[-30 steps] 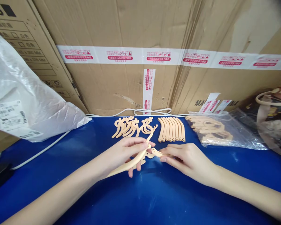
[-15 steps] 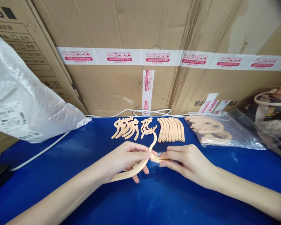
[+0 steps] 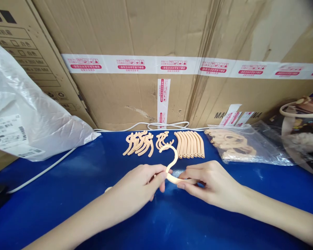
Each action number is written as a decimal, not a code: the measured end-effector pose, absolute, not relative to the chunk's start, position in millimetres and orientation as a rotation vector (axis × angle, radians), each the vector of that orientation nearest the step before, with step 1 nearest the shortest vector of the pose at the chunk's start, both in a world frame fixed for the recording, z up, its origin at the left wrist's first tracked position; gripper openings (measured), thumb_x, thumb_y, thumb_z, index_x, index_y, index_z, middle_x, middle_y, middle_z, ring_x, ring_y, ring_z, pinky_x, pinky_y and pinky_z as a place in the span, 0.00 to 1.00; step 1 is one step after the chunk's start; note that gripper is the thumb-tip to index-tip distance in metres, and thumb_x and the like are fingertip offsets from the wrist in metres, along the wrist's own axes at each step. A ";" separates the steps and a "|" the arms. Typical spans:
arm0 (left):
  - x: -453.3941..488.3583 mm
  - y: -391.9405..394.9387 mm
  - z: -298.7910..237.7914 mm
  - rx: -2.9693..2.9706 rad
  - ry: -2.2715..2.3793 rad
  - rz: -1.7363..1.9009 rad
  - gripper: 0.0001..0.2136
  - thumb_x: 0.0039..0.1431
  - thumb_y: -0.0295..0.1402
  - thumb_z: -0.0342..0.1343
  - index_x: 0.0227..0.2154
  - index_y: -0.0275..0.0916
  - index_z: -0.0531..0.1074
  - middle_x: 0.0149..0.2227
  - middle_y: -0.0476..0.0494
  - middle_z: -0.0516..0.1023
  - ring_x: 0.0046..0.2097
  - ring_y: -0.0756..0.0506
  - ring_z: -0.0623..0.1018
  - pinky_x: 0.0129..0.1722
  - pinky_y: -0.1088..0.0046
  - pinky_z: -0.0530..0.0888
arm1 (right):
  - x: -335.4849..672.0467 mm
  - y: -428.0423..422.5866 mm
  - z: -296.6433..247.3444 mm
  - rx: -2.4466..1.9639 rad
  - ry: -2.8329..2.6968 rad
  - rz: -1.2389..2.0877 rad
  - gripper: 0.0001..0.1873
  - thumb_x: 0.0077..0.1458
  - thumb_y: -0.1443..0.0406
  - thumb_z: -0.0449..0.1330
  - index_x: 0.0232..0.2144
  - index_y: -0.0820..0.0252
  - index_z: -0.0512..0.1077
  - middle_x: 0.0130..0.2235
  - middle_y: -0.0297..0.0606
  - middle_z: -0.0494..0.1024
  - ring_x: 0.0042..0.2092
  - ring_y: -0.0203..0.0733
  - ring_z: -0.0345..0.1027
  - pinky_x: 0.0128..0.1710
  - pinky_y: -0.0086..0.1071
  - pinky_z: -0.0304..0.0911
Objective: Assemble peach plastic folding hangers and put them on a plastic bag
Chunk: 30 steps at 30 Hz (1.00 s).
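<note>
Between my two hands is a cream plastic hanger [image 3: 173,178], its curved hook standing up and arching to the left. My left hand [image 3: 146,182] is closed on it just left of the hook's base, with most of that side hidden behind the hand and wrist. My right hand [image 3: 211,184] pinches the right arm between thumb and fingers. Behind the hook lie a small group of curved hook pieces [image 3: 160,140], a larger pile of such pieces [image 3: 139,143] to the left, and a row of curved arm pieces [image 3: 190,144] to the right.
A clear plastic bag [image 3: 234,144] of more cream parts lies at the right. A white plastic package [image 3: 28,118] leans at the left. Large cardboard boxes [image 3: 125,97] stand behind the blue table [image 3: 187,225], with a white cable [image 3: 143,124] along their foot.
The hanger has turned in my hands: its hook now shows its full curve, and the long left side has swung behind my left hand. My left fingers have closed further round it.
</note>
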<state>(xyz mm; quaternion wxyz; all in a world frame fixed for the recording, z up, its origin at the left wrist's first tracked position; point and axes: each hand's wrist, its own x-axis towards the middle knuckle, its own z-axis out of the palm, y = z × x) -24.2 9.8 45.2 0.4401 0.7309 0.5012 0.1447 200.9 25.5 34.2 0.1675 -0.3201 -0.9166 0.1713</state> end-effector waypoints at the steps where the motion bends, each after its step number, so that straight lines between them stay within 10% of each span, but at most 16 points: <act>1: -23.0 7.1 46.2 1.934 1.283 0.336 0.16 0.65 0.45 0.46 0.32 0.40 0.73 0.22 0.52 0.68 0.24 0.50 0.68 0.23 0.76 0.61 | 201.3 26.4 34.1 -0.892 -2.611 0.458 0.18 0.65 0.59 0.51 0.29 0.61 0.75 0.24 0.33 0.72 0.25 0.34 0.63 0.27 0.30 0.52; 12: -7.7 -10.9 46.4 2.254 1.491 0.136 0.15 0.68 0.43 0.40 0.42 0.41 0.70 0.36 0.42 0.79 0.33 0.39 0.79 0.29 0.70 0.63 | 208.7 35.8 36.0 -0.774 -2.406 0.100 0.11 0.57 0.58 0.61 0.37 0.60 0.69 0.44 0.45 0.71 0.46 0.46 0.65 0.44 0.38 0.63; 19: -4.3 -17.3 44.5 2.360 1.432 0.176 0.16 0.69 0.41 0.39 0.48 0.42 0.69 0.41 0.40 0.80 0.35 0.37 0.80 0.30 0.67 0.68 | 205.4 29.9 36.0 -0.828 -2.435 0.335 0.12 0.63 0.61 0.55 0.48 0.56 0.69 0.37 0.38 0.74 0.40 0.41 0.68 0.39 0.35 0.63; 30: 4.6 -27.6 15.1 2.788 1.110 0.417 0.06 0.62 0.31 0.52 0.40 0.38 0.72 0.36 0.44 0.77 0.39 0.39 0.77 0.34 0.65 0.73 | 211.5 41.1 31.1 -1.096 -2.622 0.452 0.10 0.56 0.76 0.51 0.34 0.57 0.64 0.34 0.34 0.71 0.32 0.36 0.66 0.31 0.28 0.61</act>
